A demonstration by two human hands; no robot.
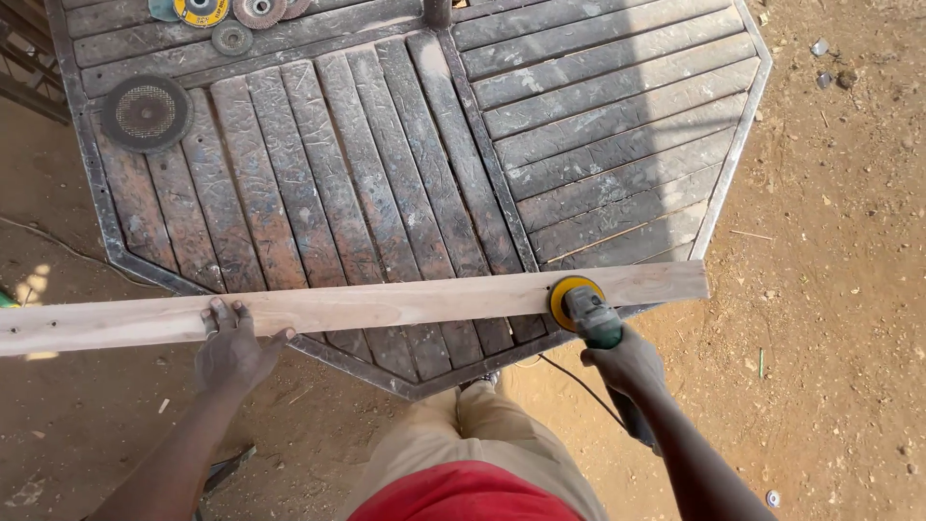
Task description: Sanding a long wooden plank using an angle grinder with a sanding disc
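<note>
Plank (367, 307) lies across near edge of slatted tabletop (617, 125), both ends overhanging | left hand (230, 349) flat on plank, fingers spread | right hand (629, 364) clamped on grinder (586, 311), disc on plank | risk: unclamped plank may shift; cord (579, 384) near legs.

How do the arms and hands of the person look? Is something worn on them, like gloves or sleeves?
Both arms are bare down to the hands; no sleeves show in the picture. The left hand and the right hand wear no gloves. No watch, ring or bracelet can be seen on either wrist.
</note>
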